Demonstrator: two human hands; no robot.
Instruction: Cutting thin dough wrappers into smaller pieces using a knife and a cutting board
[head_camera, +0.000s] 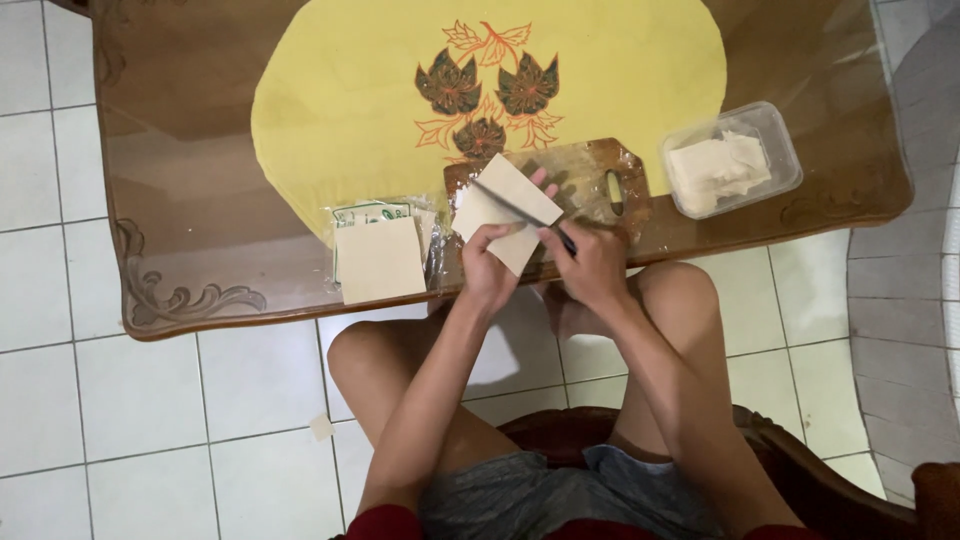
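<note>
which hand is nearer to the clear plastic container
Right. The right hand holds a knife at the cutting board, just left of the clear plastic container. The left hand holds a pale sheet farther left.

- My right hand (592, 262) covers the knife (520, 210) handle; I see only the dark blade.
- The pale square sheet (503, 205) hides part of the wooden cutting board (600, 180).
- The top stack of sheets (380, 258) covers most of the clear wrapper (432, 240) beneath.
- The plastic container (732, 158) contents blur together; I can't count them.
- The table (180, 200) is cut off along the top edge.
</note>
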